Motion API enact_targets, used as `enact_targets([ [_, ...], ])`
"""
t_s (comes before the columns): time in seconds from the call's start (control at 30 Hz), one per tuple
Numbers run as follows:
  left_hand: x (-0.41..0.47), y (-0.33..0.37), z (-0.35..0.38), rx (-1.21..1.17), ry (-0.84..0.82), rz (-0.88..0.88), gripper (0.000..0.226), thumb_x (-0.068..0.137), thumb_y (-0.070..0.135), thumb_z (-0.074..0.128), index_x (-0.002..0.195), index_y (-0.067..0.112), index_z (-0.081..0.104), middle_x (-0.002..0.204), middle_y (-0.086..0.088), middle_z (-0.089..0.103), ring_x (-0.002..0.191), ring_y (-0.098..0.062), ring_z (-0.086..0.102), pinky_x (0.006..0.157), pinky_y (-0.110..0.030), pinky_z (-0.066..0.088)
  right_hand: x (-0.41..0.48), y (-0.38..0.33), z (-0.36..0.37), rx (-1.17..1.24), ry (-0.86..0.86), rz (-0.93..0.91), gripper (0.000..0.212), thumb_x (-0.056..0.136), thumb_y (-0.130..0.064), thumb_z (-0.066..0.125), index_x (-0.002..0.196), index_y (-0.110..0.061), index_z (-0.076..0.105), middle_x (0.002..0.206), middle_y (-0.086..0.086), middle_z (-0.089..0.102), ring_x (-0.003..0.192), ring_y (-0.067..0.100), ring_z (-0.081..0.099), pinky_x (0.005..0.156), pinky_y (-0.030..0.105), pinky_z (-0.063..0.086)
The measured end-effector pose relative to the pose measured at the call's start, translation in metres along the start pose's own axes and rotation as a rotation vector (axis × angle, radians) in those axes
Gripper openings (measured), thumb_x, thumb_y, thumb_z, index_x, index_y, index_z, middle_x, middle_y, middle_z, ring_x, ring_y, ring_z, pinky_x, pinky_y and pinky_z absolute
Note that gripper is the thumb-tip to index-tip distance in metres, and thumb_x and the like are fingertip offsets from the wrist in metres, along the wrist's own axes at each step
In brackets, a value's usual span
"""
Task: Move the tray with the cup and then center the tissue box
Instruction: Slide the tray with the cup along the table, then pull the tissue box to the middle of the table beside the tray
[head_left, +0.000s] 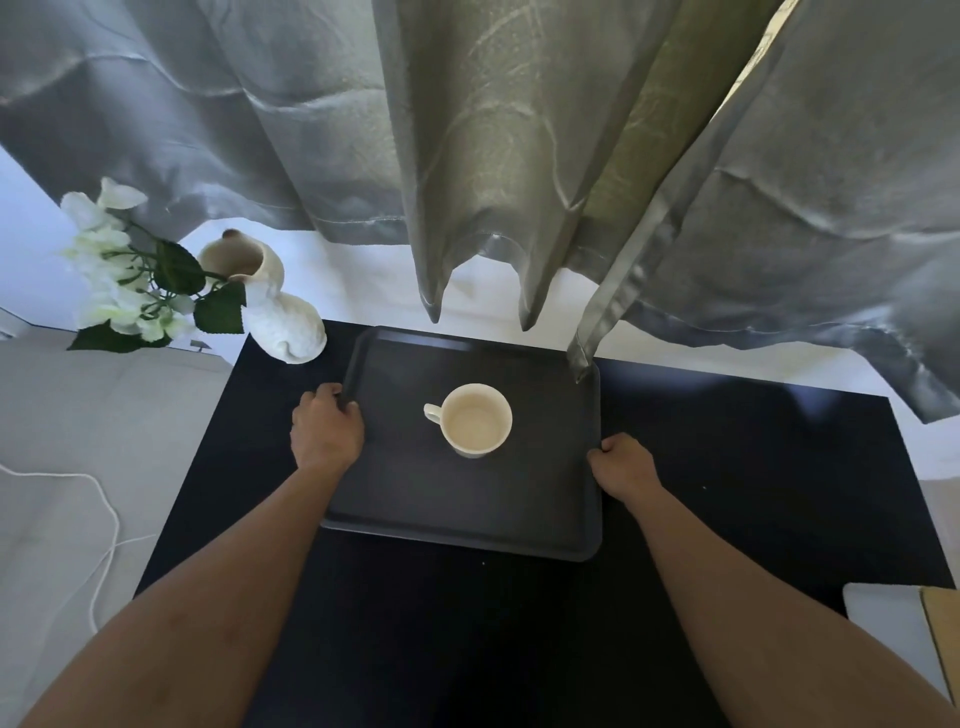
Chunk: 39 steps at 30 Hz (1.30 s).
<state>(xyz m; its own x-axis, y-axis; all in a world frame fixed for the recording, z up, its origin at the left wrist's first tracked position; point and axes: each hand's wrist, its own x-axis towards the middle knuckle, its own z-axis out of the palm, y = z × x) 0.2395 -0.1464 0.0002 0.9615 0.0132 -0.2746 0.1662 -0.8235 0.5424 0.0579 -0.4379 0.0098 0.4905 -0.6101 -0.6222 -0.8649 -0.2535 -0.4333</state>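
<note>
The left hand (326, 430) and right hand (622, 464) are clenching opposite rims of the tray (415, 493), the cup (477, 420) standing upright between their fingers. Uneven lifting could be tipping the cup; a curtain (587, 332) tip is touching the tray beyond the right fingers.

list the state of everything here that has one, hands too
left hand: fingers closed on the tray's left rim
right hand: gripping the tray's right rim
tray: held at both sides
cup: upright, empty, on the tray
vase: tilted, flowers spilling left
</note>
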Motion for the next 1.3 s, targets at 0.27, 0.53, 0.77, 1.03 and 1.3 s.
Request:
enact_targets([
  [0.27, -0.038, 0.019, -0.02, 0.089, -0.059, 0.245, 0.032, 0.094, 0.023, 0.051, 0.123, 0.014, 0.062, 0.124, -0.012, 0.058, 0.114, -0.035, 0.055, 0.098, -0.053, 0.041, -0.045, -0.029, -0.003, -0.077, 0.07, -0.165, 0.029, 0.096, -0.016, 0.046, 0.069, -0.01, 0.055, 0.068, 0.003, 0.054, 0.059, 0.011, 0.049, 0.052, 0.023, 0.032],
  [0.53, -0.081, 0.027, -0.064, 0.106, -0.086, 0.462, 0.027, 0.095, 0.026, 0.047, 0.106, 0.013, 0.068, 0.109, -0.01, 0.063, 0.097, -0.032, 0.062, 0.084, -0.041, 0.047, -0.11, -0.041, -0.002, 0.017, 0.149, -0.254, 0.031, 0.098, -0.026, 0.044, 0.079, -0.009, 0.062, 0.082, 0.01, 0.065, 0.067, 0.015, 0.057, 0.056, 0.026, 0.038],
  [0.77, -0.166, 0.078, -0.072, 0.157, -0.187, 0.708, 0.031, 0.097, 0.033, 0.046, 0.075, 0.013, 0.056, 0.071, -0.007, 0.062, 0.074, -0.034, 0.065, 0.062, -0.033, 0.041, -0.191, 0.03, -0.049, 0.113, 0.288, -0.199, 0.034, 0.099, -0.027, 0.044, 0.09, -0.004, 0.067, 0.093, 0.016, 0.069, 0.079, 0.023, 0.064, 0.07, 0.034, 0.046],
  [1.03, -0.192, 0.098, -0.054, 0.152, -0.191, 0.77, 0.032, 0.096, 0.031, 0.045, 0.094, 0.009, 0.069, 0.094, -0.012, 0.072, 0.086, -0.033, 0.066, 0.077, -0.038, 0.052, -0.197, 0.059, -0.066, 0.039, 0.359, -0.171, 0.031, 0.099, -0.028, 0.045, 0.083, -0.011, 0.065, 0.08, 0.006, 0.066, 0.071, 0.015, 0.061, 0.067, 0.031, 0.043],
  [1.3, -0.243, 0.143, -0.015, 0.158, -0.318, 0.893, 0.024, 0.097, 0.032, 0.046, 0.085, 0.021, 0.063, 0.091, -0.006, 0.071, 0.086, -0.026, 0.066, 0.073, -0.037, 0.048, -0.214, 0.122, -0.107, 0.061, 0.434, -0.106, 0.03, 0.1, -0.026, 0.043, 0.082, -0.009, 0.061, 0.083, 0.007, 0.062, 0.076, 0.016, 0.06, 0.072, 0.029, 0.039],
])
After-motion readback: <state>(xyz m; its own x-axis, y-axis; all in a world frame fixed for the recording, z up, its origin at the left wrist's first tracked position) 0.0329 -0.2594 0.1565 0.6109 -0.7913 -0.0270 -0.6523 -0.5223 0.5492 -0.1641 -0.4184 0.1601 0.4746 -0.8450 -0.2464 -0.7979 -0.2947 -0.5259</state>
